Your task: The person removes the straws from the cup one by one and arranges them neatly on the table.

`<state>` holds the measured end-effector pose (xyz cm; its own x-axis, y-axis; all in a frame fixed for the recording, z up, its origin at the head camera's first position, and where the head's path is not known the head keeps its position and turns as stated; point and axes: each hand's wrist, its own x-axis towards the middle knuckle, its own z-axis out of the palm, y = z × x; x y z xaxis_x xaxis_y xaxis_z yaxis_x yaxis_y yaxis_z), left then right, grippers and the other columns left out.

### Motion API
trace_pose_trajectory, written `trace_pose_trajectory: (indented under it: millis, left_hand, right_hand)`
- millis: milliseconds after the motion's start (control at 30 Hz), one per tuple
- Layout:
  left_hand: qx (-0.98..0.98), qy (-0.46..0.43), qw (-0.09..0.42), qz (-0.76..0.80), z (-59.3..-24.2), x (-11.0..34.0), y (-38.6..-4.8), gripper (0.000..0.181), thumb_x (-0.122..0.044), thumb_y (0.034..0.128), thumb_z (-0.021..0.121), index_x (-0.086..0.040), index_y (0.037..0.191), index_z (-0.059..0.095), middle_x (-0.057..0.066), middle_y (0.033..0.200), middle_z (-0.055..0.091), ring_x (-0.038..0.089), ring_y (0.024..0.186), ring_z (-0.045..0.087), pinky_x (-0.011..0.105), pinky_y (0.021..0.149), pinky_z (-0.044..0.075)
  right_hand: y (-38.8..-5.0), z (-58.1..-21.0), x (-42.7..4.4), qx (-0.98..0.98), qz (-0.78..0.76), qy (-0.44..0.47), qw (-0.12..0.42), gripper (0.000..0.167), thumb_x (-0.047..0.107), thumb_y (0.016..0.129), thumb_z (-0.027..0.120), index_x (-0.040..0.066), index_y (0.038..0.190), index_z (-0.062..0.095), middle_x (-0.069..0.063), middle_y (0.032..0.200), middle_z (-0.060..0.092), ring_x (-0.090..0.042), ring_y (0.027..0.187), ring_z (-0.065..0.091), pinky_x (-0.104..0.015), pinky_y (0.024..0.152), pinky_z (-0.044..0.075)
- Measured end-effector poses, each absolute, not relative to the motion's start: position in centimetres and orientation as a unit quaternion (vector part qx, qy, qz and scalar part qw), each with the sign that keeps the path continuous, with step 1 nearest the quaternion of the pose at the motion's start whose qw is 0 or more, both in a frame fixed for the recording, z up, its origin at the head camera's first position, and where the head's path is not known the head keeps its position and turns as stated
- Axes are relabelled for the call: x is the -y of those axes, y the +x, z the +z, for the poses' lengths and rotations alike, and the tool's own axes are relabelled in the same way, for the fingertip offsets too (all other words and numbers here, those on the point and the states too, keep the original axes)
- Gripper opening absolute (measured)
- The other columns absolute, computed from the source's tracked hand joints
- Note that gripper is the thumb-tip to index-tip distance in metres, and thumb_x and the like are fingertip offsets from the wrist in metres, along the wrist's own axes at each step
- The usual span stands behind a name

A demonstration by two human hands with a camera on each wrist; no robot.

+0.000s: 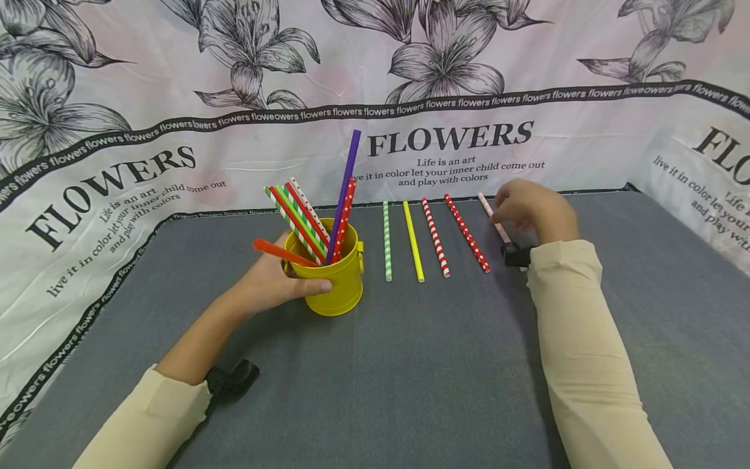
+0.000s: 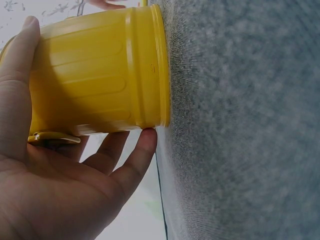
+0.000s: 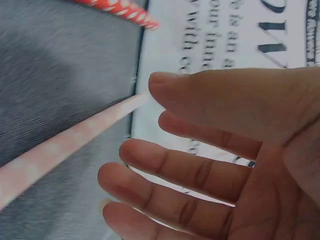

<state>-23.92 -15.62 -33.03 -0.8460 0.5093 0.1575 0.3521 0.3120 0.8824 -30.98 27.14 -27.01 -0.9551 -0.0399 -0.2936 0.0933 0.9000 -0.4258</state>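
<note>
The left hand [image 1: 272,280] grips a yellow bucket [image 1: 336,296] standing on the grey surface; in the left wrist view its thumb and fingers lie round the bucket [image 2: 90,75]. Several straws lean in the bucket, among them a purple straw [image 1: 350,159] and an orange straw [image 1: 281,252]. My right hand [image 1: 536,208] is over a pale pink straw [image 1: 485,205] at the right end of a row. In the right wrist view the fingers of the right hand [image 3: 200,145] are apart with nothing between them, beside the pink straw [image 3: 65,137].
Between the bucket and the right hand lie a green striped straw [image 1: 387,241], a yellow straw [image 1: 413,241], a red striped straw [image 1: 436,238] and a red dotted straw [image 1: 467,232]. A white cloth with printed flowers [image 1: 445,65] hangs behind the grey surface [image 1: 410,378].
</note>
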Motion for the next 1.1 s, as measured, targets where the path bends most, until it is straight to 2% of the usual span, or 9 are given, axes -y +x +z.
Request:
trace_pose_trajectory:
  millis: [100, 233, 467, 667, 767, 1000, 1100]
  left_hand:
    - [-0.807, 0.267, 0.075, 0.522, -33.0, 15.7, -23.9, 0.078, -0.022, 0.0811, 0.086, -0.011, 0.143, 0.040, 0.005, 0.131, 0.056, 0.023, 0.116, 0.056, 0.046, 0.102, 0.046]
    - [-0.807, 0.267, 0.074, 0.522, -33.1, 15.7, -23.9, 0.078, -0.022, 0.0811, 0.085, -0.011, 0.144, 0.040, 0.005, 0.131, 0.055, 0.023, 0.116, 0.056, 0.047, 0.102, 0.046]
    - [-0.809, 0.266, 0.076, 0.518, -33.2, 15.7, -24.0, 0.076, -0.024, 0.0815, 0.085, -0.012, 0.142, 0.041, 0.005, 0.130, 0.057, 0.024, 0.115, 0.057, 0.045, 0.099, 0.048]
    - [-0.807, 0.271, 0.074, 0.520, -33.2, 15.6, -24.0, 0.074, -0.024, 0.0814, 0.085, -0.012, 0.140, 0.042, 0.004, 0.129, 0.057, 0.023, 0.114, 0.057, 0.044, 0.098, 0.050]
    - [-0.802, 0.279, 0.072, 0.523, -33.2, 15.6, -24.1, 0.074, -0.022, 0.0814, 0.085, -0.012, 0.141, 0.043, 0.004, 0.129, 0.058, 0.023, 0.114, 0.058, 0.044, 0.098, 0.049]
    - [-0.806, 0.275, 0.070, 0.520, -33.2, 15.5, -24.2, 0.074, -0.022, 0.0811, 0.086, -0.011, 0.140, 0.043, 0.004, 0.128, 0.058, 0.022, 0.113, 0.058, 0.043, 0.098, 0.049]
    - [-0.809, 0.269, 0.070, 0.519, -33.2, 15.6, -24.2, 0.074, -0.023, 0.0809, 0.086, -0.011, 0.140, 0.042, 0.005, 0.128, 0.057, 0.023, 0.113, 0.058, 0.044, 0.098, 0.049]
  right_hand:
    - [-30.6, -26.0, -26.3, -0.970, -0.208, -0.011, 0.128, 0.047, 0.019, 0.094, 0.063, -0.008, 0.131, 0.052, -0.029, 0.116, 0.058, -0.043, 0.095, 0.064, -0.052, 0.080, 0.054]
    - [-30.1, -24.7, -24.9, -0.979, -0.181, -0.039, 0.089, 0.048, 0.022, 0.093, 0.062, -0.005, 0.132, 0.053, -0.027, 0.116, 0.058, -0.038, 0.086, 0.063, -0.050, 0.074, 0.051]
    - [-29.2, -23.3, -21.2, -0.985, -0.144, -0.098, 0.012, 0.044, 0.020, 0.093, 0.058, -0.005, 0.129, 0.057, -0.027, 0.125, 0.059, -0.040, 0.106, 0.056, -0.057, 0.088, 0.045]
    - [-28.1, -22.6, -17.6, -0.976, -0.128, -0.170, -0.048, 0.035, 0.015, 0.095, 0.057, 0.000, 0.127, 0.061, -0.022, 0.114, 0.066, -0.037, 0.103, 0.060, -0.053, 0.088, 0.047]
    - [-27.4, -22.5, -15.9, -0.969, -0.117, -0.206, -0.067, 0.033, 0.013, 0.096, 0.058, 0.002, 0.127, 0.062, -0.019, 0.115, 0.067, -0.034, 0.105, 0.061, -0.051, 0.089, 0.048]
    - [-26.2, -23.2, -12.3, -0.943, -0.148, -0.285, -0.083, 0.053, 0.015, 0.096, 0.065, 0.010, 0.146, 0.048, -0.011, 0.124, 0.065, -0.028, 0.110, 0.061, -0.043, 0.092, 0.051]
    - [-26.1, -23.6, -11.3, -0.939, -0.149, -0.297, -0.085, 0.056, 0.017, 0.096, 0.067, 0.013, 0.148, 0.046, -0.009, 0.123, 0.065, -0.025, 0.109, 0.062, -0.041, 0.090, 0.052]
